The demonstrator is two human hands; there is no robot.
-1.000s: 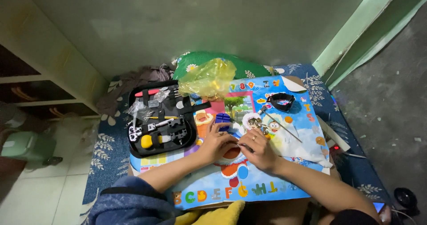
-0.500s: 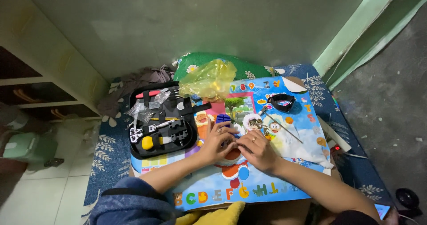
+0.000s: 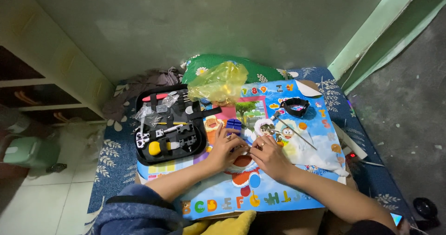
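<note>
Over the poster [image 3: 297, 193], hands [image 3: 248, 152] seemingly pinched together

Both hands meet at centre
Left hand [image 3: 226, 147] and right hand [image 3: 268, 157] touch fingertips, fingers curled, forearms angled inward.

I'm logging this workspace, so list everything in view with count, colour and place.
Tool kit case: one, black, open, left on the mat, holding small tools.
Plastic bag: one, yellow, crumpled, at the mat's far edge.
Poster mat: one, mostly blue with cartoon pictures, under the hands.
Small block: one, blue, beyond the left hand.
Round band-like item: one, black, far right on the mat.
White cloth: one, right of the hands.
Floral cover: one, dark blue, beneath the mat.
Left hand: one, meeting the right hand over a tiny item, too small to tell.
</note>
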